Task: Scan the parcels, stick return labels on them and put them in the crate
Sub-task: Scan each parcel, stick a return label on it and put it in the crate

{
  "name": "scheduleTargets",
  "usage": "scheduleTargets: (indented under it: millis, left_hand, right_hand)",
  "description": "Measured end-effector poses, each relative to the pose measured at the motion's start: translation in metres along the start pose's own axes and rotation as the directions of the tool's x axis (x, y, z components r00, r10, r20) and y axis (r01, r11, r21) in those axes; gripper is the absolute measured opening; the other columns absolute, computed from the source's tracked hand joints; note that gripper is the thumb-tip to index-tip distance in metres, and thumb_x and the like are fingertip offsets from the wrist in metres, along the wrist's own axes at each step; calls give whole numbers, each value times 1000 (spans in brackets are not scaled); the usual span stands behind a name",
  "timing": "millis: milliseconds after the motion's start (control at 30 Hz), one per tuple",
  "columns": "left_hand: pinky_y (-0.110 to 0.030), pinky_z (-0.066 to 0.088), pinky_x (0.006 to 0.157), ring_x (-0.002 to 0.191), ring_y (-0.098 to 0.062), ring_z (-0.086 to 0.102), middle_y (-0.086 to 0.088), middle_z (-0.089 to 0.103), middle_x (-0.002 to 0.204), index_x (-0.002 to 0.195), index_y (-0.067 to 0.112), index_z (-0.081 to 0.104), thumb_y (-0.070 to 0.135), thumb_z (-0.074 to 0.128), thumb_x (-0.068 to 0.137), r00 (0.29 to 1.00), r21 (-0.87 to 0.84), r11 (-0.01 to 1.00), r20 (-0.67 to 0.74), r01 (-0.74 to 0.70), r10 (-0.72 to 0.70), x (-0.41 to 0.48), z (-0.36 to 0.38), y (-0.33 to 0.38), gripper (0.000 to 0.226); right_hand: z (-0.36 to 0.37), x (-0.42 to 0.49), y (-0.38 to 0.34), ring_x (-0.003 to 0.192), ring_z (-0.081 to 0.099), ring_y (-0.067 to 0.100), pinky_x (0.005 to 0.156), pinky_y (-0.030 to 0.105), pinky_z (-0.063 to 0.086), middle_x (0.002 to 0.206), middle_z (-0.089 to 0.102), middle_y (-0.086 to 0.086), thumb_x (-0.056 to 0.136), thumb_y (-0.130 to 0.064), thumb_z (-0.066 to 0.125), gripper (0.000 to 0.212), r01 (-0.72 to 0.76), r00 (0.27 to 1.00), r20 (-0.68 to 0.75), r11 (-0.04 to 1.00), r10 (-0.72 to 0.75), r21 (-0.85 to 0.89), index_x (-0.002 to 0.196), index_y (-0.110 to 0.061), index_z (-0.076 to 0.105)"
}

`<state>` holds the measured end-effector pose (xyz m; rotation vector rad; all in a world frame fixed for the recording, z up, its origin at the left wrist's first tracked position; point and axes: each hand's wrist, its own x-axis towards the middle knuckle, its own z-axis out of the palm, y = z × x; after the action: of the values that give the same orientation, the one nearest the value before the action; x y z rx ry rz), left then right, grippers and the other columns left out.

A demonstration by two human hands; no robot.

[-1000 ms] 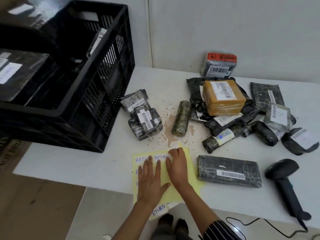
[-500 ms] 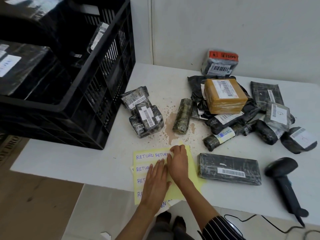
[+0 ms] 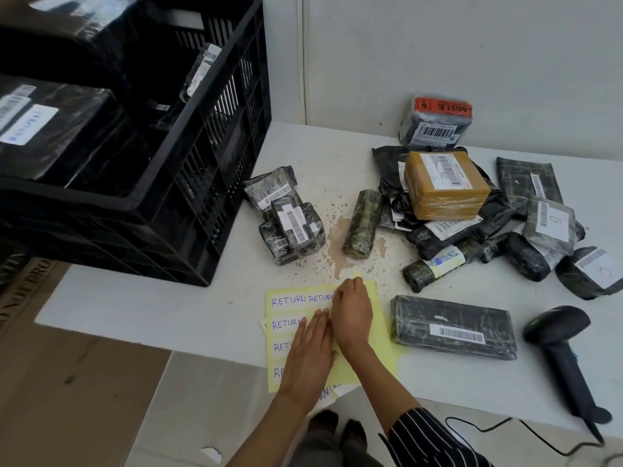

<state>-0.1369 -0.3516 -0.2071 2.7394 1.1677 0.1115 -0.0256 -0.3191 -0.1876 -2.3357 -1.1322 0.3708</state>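
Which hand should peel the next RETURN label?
Right hand: its fingertips curl at the top RETURN label edge. Left hand lies flat, pinning the yellow label sheet.

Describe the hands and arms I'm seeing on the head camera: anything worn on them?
Both are bare: the left hand and the right hand show no gloves, rings or watch. The left forearm is uncovered down to the frame edge. The right arm has a dark sleeve with thin white stripes that ends partway up the forearm. No cables or markings are on either.

Left hand (image 3: 308, 352) flat (right hand (image 3: 350, 311) curled)
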Motion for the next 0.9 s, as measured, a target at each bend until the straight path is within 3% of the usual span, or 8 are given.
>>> scheduleTargets:
  millis: [167,267,367,467,567,633,767,900]
  left_hand:
    - [-40,33,101,113,-22,61,-9,65,119,114,4,67,33,89,52,998,37,999,-53,-31,33,2,3,-1,72]
    - [-43,51,93,109,-22,64,-9,67,115,110,3,69,35,91,47,999,35,999,-33,-29,31,5,2,-1,74]
    - [-44,52,88,108,-24,64,-12,67,115,108,2,69,37,90,48,999,53,998,-27,-38,40,5,2,-3,73]
    - [-44,52,88,108,-24,64,-13,67,116,108,3,70,39,90,50,998,72,996,-41,-49,52,3,3,-3,71]
    - [-44,52,88,108,-23,64,-12,66,118,108,3,70,40,90,49,997,71,996,-45,-57,60,4,3,-3,72]
    - [-46,53,87,107,-21,64,-11,66,118,107,5,71,39,90,48,997,61,996,-43,-59,62,5,-1,-4,71]
    - [-47,54,85,106,-21,65,-10,66,117,103,6,72,30,94,42,999,36,999,-44,-29,31,12,-6,-8,69]
    - [-48,50,88,105,-27,65,-14,66,116,100,6,72,16,92,44,996,-16,999,-87,-33,32,26,-14,2,61]
  right_hand:
    - [-6,5,-2,88,47,26,67,31,34,102,50,12,87,4,43,14,6,995,100,996,3,-87,96,-3,51]
    - [-17,13,-5,96,47,30,70,30,32,109,50,16,83,6,43,22,-9,967,253,996,31,-88,103,-2,47]
    - [-31,26,-12,101,50,39,69,32,33,113,50,23,87,3,43,25,-106,896,433,994,100,-11,112,3,43]
    - [-45,35,-20,83,51,28,67,31,33,91,51,12,93,-1,38,13,-223,829,540,971,144,84,106,-2,36]
    - [-62,37,-22,67,40,16,59,27,33,74,38,0,97,-3,31,7,-320,813,560,925,159,203,103,-7,33]
    - [-76,34,-16,69,39,15,57,27,30,78,42,1,99,-7,31,8,-315,836,534,908,129,275,101,-6,38]
    - [-117,21,17,80,51,17,70,28,42,86,55,1,96,-15,51,9,-295,919,377,833,114,468,87,-12,51]
    - [-164,9,74,83,54,17,68,21,43,97,55,8,94,-14,54,10,-260,944,304,851,126,457,85,-11,57]
